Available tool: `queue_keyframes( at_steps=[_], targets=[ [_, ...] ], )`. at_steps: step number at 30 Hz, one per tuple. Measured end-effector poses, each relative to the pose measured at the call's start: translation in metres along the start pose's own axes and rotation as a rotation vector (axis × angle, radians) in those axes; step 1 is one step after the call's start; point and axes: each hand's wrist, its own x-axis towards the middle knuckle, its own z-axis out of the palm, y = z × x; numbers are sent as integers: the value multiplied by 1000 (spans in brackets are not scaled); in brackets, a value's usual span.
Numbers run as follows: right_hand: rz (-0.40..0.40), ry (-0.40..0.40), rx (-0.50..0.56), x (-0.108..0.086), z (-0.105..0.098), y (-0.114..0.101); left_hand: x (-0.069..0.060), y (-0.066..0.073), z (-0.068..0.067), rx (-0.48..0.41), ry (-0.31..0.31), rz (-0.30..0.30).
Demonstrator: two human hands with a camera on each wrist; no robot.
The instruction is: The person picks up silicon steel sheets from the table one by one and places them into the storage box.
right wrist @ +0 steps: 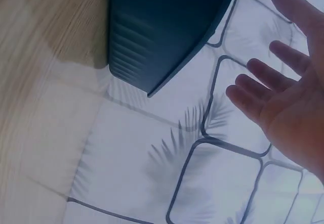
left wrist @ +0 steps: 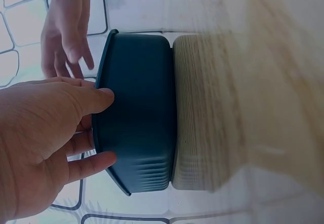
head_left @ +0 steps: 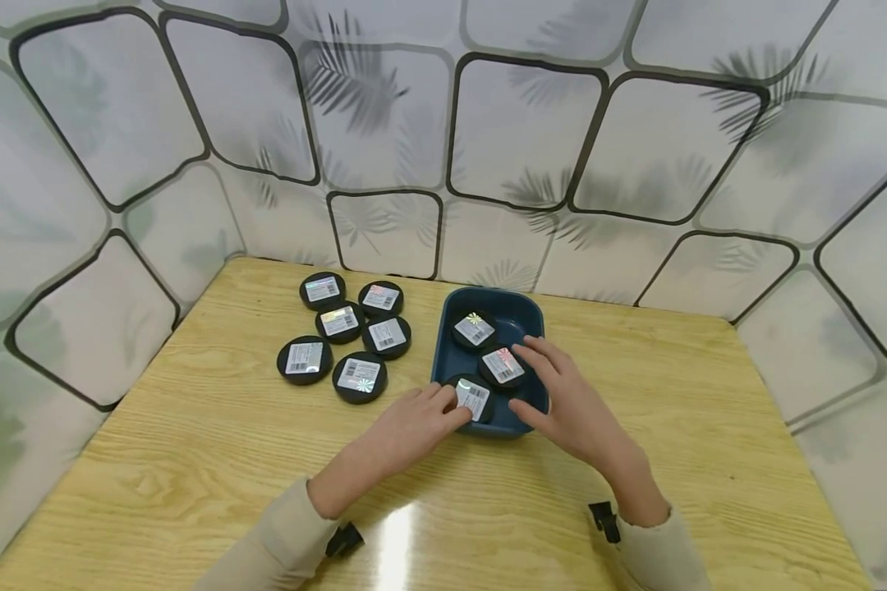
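A dark blue plastic bin (head_left: pixel 512 304) stands on the wooden table with three flat, round black containers inside, each with a white label. My left hand (head_left: pixel 414 431) reaches over the bin's near left rim, its curled fingers and thumb at the nearest black container (head_left: pixel 473 400). In the left wrist view, my left hand (left wrist: pixel 55 133) lies along the bin's rim; the fingertips inside are hidden. Over the bin's right rim, my right hand (head_left: pixel 572 402) has its fingers spread, close to the middle black container (head_left: pixel 502 366). The third black container (head_left: pixel 475 329) lies farther back.
Left of the bin, several similar black containers (head_left: pixel 360 376) lie loosely grouped on the wooden table (head_left: pixel 214 435), labels up. Behind the table hangs a patterned cloth (head_left: pixel 517 131) with dark outlines and leaf prints.
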Motion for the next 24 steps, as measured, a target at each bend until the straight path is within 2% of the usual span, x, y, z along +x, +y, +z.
queue_keyframes(
  at_steps=[7, 10, 14, 19, 24],
  targets=[
    [-177, 37, -132, -18, 1, -5, 0, 0, -1, -10, 1, -1],
    [-222, 38, -165, -24, 4, -7, 0, 0, -2, -18, -15, -6],
    [-213, 2, -171, -29, 9, -8, 0, -1, -1, -10, -22, -10],
    [-184, -65, -159, -29, 15, -11, 0, -1, 0, -4, 5, -5],
    [-173, -77, -156, -29, 20, -12, 1, -1, 0, -12, 6, -2]
  ],
)
